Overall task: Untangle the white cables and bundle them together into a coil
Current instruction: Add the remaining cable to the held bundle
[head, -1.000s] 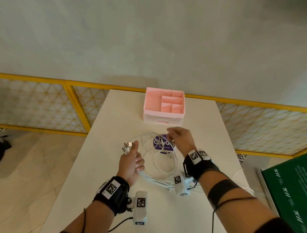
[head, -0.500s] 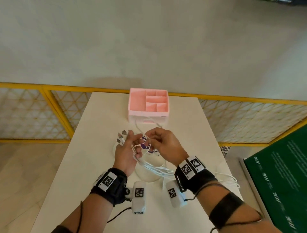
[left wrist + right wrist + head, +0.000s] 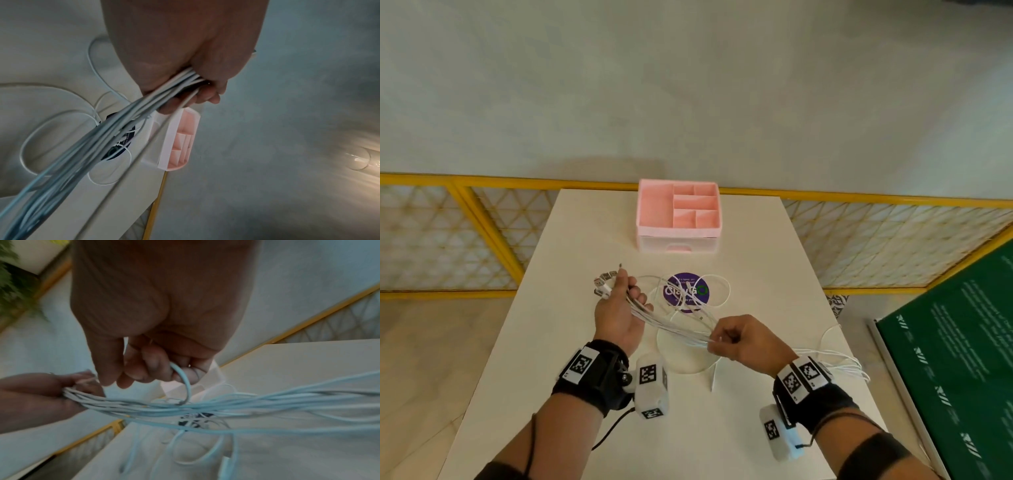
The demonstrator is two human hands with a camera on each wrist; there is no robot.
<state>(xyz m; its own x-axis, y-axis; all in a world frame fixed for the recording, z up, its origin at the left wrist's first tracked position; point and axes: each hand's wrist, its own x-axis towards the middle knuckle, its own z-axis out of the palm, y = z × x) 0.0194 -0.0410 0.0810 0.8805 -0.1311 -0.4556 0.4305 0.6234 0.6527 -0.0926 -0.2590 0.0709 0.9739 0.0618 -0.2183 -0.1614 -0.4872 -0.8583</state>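
- My right hand (image 3: 743, 339) is nearest to me, above the near half of the white table (image 3: 774, 246). Its fingers (image 3: 152, 365) are curled, and one white strand loops round a finger in the right wrist view.
- The white cables (image 3: 674, 325) run as a gathered bunch from my right hand up and to the left to my left hand (image 3: 616, 315), lifted off the tabletop between the two.
- Behind my right hand the same strands trail off to the right, past my wrist, and lie on the table near its right edge.
- My left hand sits a little farther out, fingers closed round the bunch; the left wrist view shows the strands squeezed between palm and fingers (image 3: 205, 97).
- Several plug ends (image 3: 604, 284) stick out past my left fingertips, fanned apart.
- Beyond the hands, loose loops of cable lie flat on the table, partly over a round purple sticker (image 3: 686, 291) with white lettering.
- Nearer than that, a clear round disc (image 3: 681, 356) rests on the table under the taut strands.
- Farthest on the table, a pink organiser box (image 3: 678, 219) with open compartments stands by the back edge, well apart from the cables.
- Past the table runs a yellow-framed lattice fence (image 3: 448, 240), and a green board (image 3: 955, 359) lies to my right.
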